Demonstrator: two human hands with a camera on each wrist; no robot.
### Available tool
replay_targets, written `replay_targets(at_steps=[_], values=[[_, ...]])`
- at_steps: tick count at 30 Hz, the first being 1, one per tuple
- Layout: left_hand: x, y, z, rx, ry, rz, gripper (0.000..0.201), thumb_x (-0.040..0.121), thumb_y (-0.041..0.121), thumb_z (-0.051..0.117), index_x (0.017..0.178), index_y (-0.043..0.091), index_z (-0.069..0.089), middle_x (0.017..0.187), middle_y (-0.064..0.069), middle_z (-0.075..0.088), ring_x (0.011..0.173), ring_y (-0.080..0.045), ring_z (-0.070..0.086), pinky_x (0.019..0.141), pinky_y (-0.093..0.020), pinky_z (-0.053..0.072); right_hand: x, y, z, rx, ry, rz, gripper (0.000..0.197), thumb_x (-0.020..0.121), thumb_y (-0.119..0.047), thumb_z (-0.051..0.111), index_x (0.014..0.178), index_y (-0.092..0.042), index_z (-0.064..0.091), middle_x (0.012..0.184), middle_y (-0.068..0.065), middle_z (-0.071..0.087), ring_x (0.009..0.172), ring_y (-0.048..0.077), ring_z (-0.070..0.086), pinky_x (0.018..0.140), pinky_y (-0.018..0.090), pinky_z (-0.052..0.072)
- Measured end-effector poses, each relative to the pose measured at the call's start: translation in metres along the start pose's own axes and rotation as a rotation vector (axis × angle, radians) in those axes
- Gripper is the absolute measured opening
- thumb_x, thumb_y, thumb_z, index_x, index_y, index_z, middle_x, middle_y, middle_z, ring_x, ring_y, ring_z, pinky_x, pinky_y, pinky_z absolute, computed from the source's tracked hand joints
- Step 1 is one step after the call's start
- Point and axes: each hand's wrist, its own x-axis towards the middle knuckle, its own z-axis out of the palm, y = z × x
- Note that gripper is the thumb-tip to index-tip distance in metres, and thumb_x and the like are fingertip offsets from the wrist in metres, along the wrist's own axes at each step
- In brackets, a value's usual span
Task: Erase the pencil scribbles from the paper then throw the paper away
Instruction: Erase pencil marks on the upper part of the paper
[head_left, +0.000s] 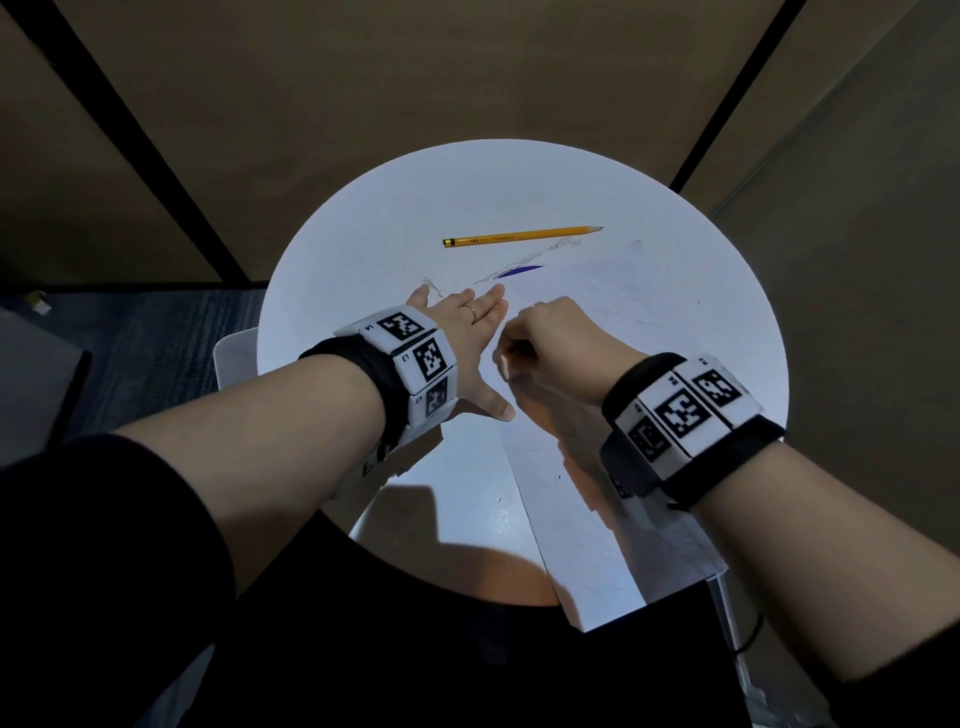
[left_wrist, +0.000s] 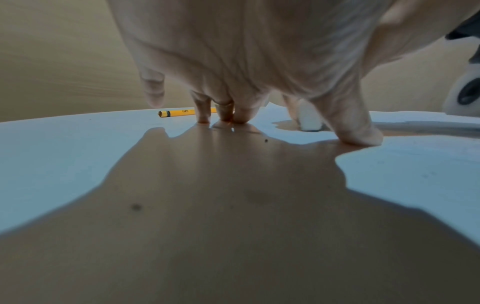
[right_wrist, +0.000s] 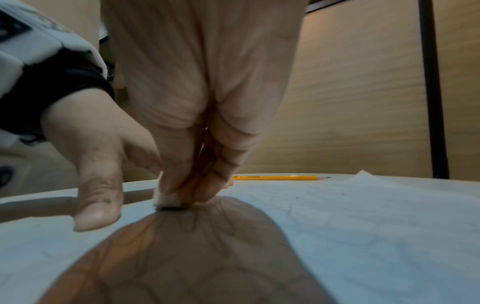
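A white sheet of paper (head_left: 597, 499) with faint pencil scribbles (right_wrist: 306, 207) lies on the round white table (head_left: 363, 249), its near corner hanging over the edge. My left hand (head_left: 467, 332) lies flat with spread fingers, thumb (right_wrist: 98, 197) pressing the sheet's left edge. My right hand (head_left: 550, 348) pinches a small white eraser (right_wrist: 167, 198) and holds it down on the paper just right of that thumb. The eraser (left_wrist: 309, 119) also shows in the left wrist view, beside my left hand (left_wrist: 285, 131).
A yellow pencil (head_left: 522, 236) lies across the far part of the table, point to the right, also seen as the pencil (right_wrist: 280, 177) beyond my fingers. A blue patch (head_left: 519, 271) peeks from under the paper's far edge. Tan panelled walls surround the table.
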Motion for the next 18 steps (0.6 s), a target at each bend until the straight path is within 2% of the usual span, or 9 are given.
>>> replay_targets(at_steps=[2, 5, 7, 10, 11, 13, 15, 16, 18], values=[[0.001, 0.000, 0.000, 0.012, -0.001, 0.003, 0.115, 0.072, 0.081, 0.045, 0.150, 0.019, -0.012, 0.156, 0.006, -0.020, 0.146, -0.017, -0.004, 0.115, -0.052, 0.002, -0.009, 0.006, -0.003, 0.073, -0.044, 0.007, 0.014, 0.086, -0.004, 0.056, 0.090, -0.005, 0.070, 0.090, 0.004, 0.070, 0.079, 0.012, 0.059, 0.060, 0.003, 0.034], [0.001, -0.001, 0.000, 0.007, -0.007, 0.002, 0.115, 0.071, 0.081, 0.045, 0.150, 0.019, -0.012, 0.156, 0.005, -0.021, 0.146, -0.017, -0.004, 0.115, -0.052, 0.002, -0.017, 0.007, -0.011, 0.059, -0.181, 0.025, 0.013, 0.082, -0.001, 0.060, 0.084, -0.008, 0.072, 0.072, -0.003, 0.062, 0.061, 0.000, 0.050, 0.052, 0.001, 0.034], [0.000, 0.000, 0.000, -0.001, -0.009, 0.008, 0.115, 0.071, 0.081, 0.046, 0.150, 0.019, -0.012, 0.156, 0.006, -0.020, 0.146, -0.017, -0.004, 0.115, -0.052, 0.001, -0.010, 0.003, -0.013, -0.005, -0.177, 0.008, 0.016, 0.085, -0.003, 0.057, 0.091, -0.006, 0.071, 0.077, -0.003, 0.061, 0.066, 0.003, 0.048, 0.053, 0.003, 0.031], [0.000, 0.001, 0.000, -0.010, 0.003, 0.006, 0.115, 0.071, 0.080, 0.047, 0.150, 0.020, -0.011, 0.157, 0.006, -0.018, 0.146, -0.017, -0.003, 0.116, -0.051, 0.002, 0.000, -0.004, -0.009, -0.054, -0.072, -0.012, 0.023, 0.091, -0.008, 0.048, 0.103, -0.006, 0.068, 0.103, 0.005, 0.068, 0.091, 0.017, 0.057, 0.064, 0.013, 0.031], [0.000, 0.001, 0.000, -0.006, 0.004, 0.003, 0.114, 0.071, 0.080, 0.047, 0.150, 0.020, -0.011, 0.157, 0.006, -0.018, 0.146, -0.017, -0.002, 0.115, -0.051, 0.002, 0.001, -0.005, -0.006, -0.046, -0.042, -0.012, 0.024, 0.091, -0.008, 0.047, 0.104, -0.006, 0.068, 0.106, 0.006, 0.068, 0.098, 0.019, 0.058, 0.068, 0.014, 0.031], [0.000, -0.001, -0.001, 0.005, 0.003, 0.002, 0.115, 0.071, 0.080, 0.046, 0.150, 0.020, -0.012, 0.156, 0.006, -0.018, 0.146, -0.017, -0.003, 0.115, -0.051, 0.002, -0.004, -0.001, -0.004, 0.024, -0.035, 0.004, 0.019, 0.089, -0.006, 0.052, 0.097, -0.005, 0.069, 0.101, 0.006, 0.070, 0.093, 0.018, 0.061, 0.064, 0.010, 0.033], [0.001, -0.001, 0.000, 0.008, -0.004, 0.004, 0.115, 0.071, 0.081, 0.045, 0.150, 0.019, -0.012, 0.156, 0.006, -0.019, 0.146, -0.017, -0.003, 0.115, -0.052, 0.002, -0.013, 0.004, -0.007, 0.086, -0.083, 0.035, 0.013, 0.085, -0.005, 0.058, 0.089, -0.006, 0.070, 0.092, 0.005, 0.071, 0.075, 0.010, 0.058, 0.057, 0.002, 0.035], [0.001, -0.001, 0.000, 0.009, -0.006, 0.003, 0.115, 0.071, 0.081, 0.045, 0.150, 0.019, -0.012, 0.156, 0.005, -0.020, 0.146, -0.017, -0.003, 0.115, -0.052, 0.002, -0.015, 0.005, -0.009, 0.082, -0.116, 0.045, 0.011, 0.084, -0.004, 0.060, 0.088, -0.006, 0.071, 0.090, 0.005, 0.071, 0.070, 0.007, 0.055, 0.055, 0.002, 0.034], [0.000, 0.000, 0.000, 0.009, -0.009, 0.007, 0.115, 0.071, 0.081, 0.045, 0.150, 0.019, -0.012, 0.156, 0.005, -0.020, 0.146, -0.018, -0.004, 0.115, -0.052, 0.002, -0.012, 0.002, -0.011, 0.032, -0.147, 0.053, 0.013, 0.085, -0.004, 0.059, 0.092, -0.005, 0.070, 0.095, 0.006, 0.070, 0.078, 0.011, 0.057, 0.056, 0.005, 0.032]])
